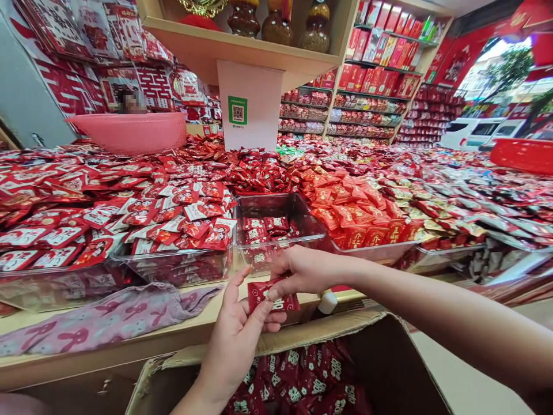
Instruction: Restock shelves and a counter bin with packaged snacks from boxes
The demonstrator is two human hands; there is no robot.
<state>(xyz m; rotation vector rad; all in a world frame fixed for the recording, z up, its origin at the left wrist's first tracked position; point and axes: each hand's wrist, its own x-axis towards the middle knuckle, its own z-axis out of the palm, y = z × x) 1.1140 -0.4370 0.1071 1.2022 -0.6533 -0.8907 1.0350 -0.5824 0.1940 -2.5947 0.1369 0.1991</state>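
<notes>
Across the table (129,340): we log clear bins heaped with red sweet wrappers, side by side along the near edge.
Cardboard box (389,363): stands open below the table front; we see loose red packets with white characters lying inside.
Pink basin (129,132): sits on the heaps at far left, well apart from both hands.
Cloth (99,317): purple with a red pattern, crumpled along the table edge, left of the hands.
Middle bin (309,222): clear and nearly bare; we count only a few red packets on its floor.
Right hand (302,271): reaches in from the right, fingertips closed on the top edge of the red packet.
Left hand (239,334): comes up from below, thumb and fingers pinching the same packet's lower left.
Red packet (265,294): held between both hands, over the open box, just in front of the table edge and below the middle bin.
</notes>
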